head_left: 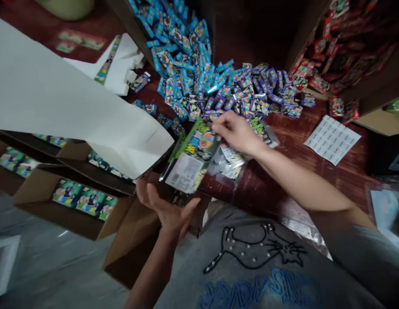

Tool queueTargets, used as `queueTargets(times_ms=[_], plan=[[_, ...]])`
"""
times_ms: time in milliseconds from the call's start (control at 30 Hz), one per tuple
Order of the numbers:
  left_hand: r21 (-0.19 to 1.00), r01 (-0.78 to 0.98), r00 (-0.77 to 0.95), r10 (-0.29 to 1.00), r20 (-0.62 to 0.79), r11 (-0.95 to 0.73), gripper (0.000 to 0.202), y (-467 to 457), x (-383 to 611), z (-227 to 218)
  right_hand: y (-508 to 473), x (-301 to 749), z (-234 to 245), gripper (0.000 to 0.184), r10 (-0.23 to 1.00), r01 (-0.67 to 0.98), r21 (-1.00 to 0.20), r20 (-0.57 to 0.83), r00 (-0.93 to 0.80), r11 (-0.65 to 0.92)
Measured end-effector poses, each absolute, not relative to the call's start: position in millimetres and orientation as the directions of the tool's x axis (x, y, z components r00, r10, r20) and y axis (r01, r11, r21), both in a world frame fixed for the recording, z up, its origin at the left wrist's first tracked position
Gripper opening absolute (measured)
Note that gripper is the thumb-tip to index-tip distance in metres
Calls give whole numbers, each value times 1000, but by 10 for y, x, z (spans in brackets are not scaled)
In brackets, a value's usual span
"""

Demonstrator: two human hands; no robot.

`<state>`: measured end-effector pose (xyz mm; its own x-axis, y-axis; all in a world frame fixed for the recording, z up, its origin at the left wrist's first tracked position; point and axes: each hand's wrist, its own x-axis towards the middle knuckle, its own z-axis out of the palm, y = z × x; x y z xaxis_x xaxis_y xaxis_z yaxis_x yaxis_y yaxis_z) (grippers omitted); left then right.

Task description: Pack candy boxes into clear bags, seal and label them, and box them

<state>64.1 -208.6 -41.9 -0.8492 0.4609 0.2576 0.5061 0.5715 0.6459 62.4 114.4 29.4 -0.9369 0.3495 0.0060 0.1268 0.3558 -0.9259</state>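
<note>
My right hand (pixel 233 131) pinches the upper right corner of a flat printed packet (pixel 199 148) with a green edge and a white barcode label. Just behind the packet's left side shows the edge of what looks like another packet (pixel 174 155). Below them my left hand (pixel 169 210) is spread with the palm up, fingers apart, near the packet's lower end; nothing rests in it. Under my right wrist lie clear plastic bags with printed cards (pixel 231 161) on the dark red table (pixel 260 180).
Blue small boxes (pixel 183 56) and purple small boxes (pixel 254 88) are heaped across the back. Red small boxes (pixel 341 47) fill the right back. A label sheet (pixel 332 139) lies at right. White paper (pixel 73 107) juts in from the left above cartons (pixel 70 219) of green packs.
</note>
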Motion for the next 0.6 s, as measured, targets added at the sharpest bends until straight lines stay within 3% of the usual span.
queueTargets(times_ms=[100, 233, 333, 467, 600], plan=[[528, 578, -816, 430, 386, 622, 141, -2153, 528, -723, 815, -18, 173, 19, 258, 247, -721, -98, -961, 647], [559, 522, -852, 414, 320, 644, 115, -2027, 409, -897, 610, -380, 192, 39, 97, 164, -460, -166, -981, 873], [549, 525, -851, 397, 344, 651, 91, -1974, 369, -893, 604, -529, 285, 45, 4, 130, -424, -284, -959, 896], [605, 538, -843, 394, 366, 588, 80, -2053, 390, -774, 630, -662, 447, 44, -2, 246, -434, -496, -868, 867], [811, 310, -931, 333, 153, 495, 80, -2348, 460, -648, 666, -539, 653, 61, -47, 302, -475, -592, -804, 826]])
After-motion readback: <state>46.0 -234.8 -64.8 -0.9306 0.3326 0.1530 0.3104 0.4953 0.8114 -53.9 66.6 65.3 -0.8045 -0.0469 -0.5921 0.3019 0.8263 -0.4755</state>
